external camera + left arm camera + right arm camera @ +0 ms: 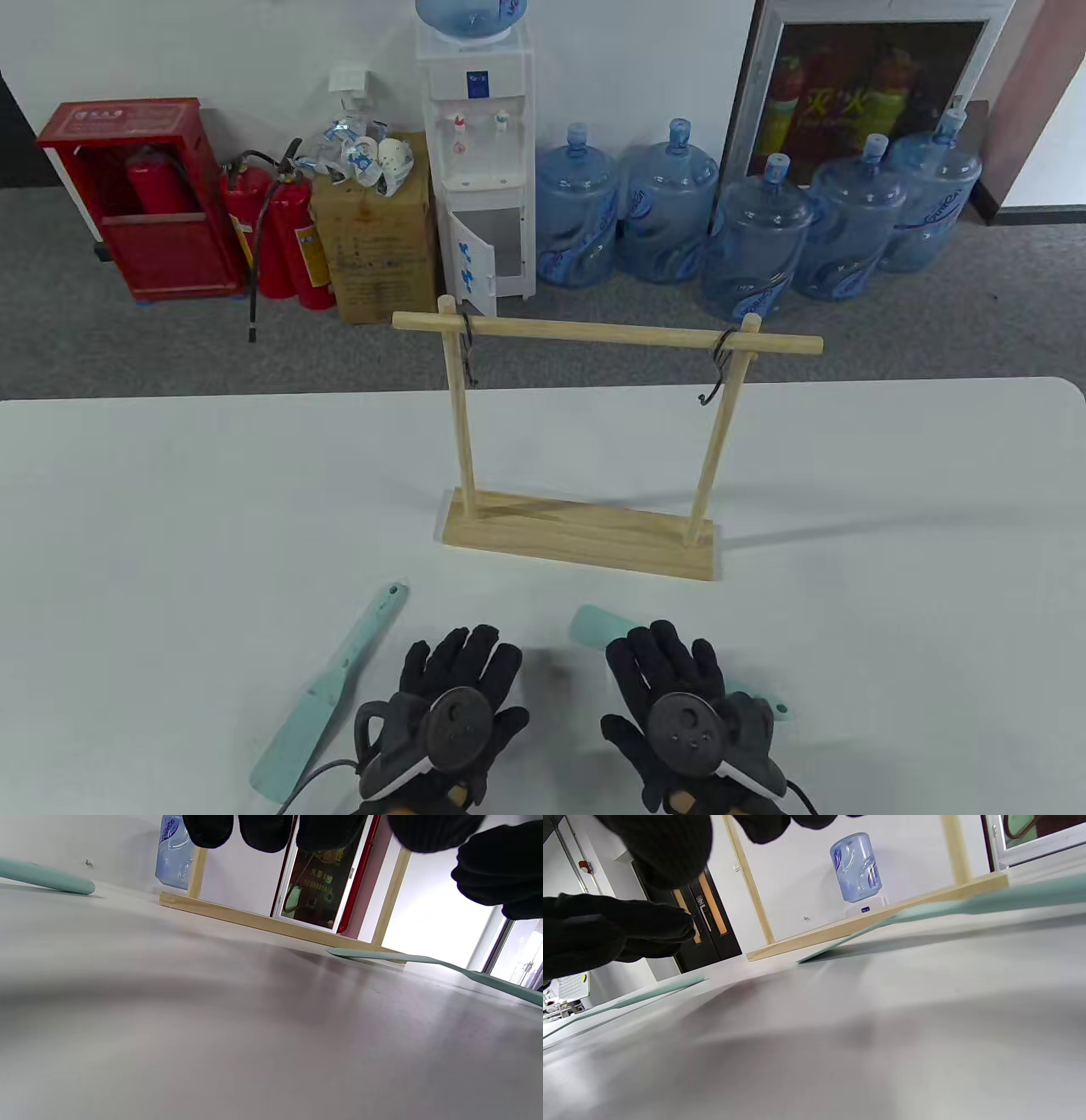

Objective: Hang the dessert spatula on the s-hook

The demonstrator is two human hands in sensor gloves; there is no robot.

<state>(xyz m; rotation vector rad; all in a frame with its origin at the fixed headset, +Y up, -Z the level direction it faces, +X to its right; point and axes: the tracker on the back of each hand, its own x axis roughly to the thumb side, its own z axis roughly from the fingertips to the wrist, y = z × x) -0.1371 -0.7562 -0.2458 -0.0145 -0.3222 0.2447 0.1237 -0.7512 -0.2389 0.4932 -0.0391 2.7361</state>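
Note:
Two mint-green dessert spatulas lie on the white table. The left spatula [327, 692] lies bare, just left of my left hand [462, 692]. The right spatula [594, 630] lies under my right hand [679, 688], with only its blade and handle end showing. Both hands are flat with fingers spread and hold nothing. A wooden rack [585, 535] stands behind them, with a black s-hook at the left [469, 356] and another at the right [719, 367] of its bar. The right spatula also shows in the left wrist view [424, 960] and the right wrist view [967, 906].
The rack's base [263, 921] stands a short way beyond my fingertips. Off the table's far edge are water bottles [670, 204], a dispenser [477, 153], a cardboard box [382, 238] and fire extinguishers [288, 238].

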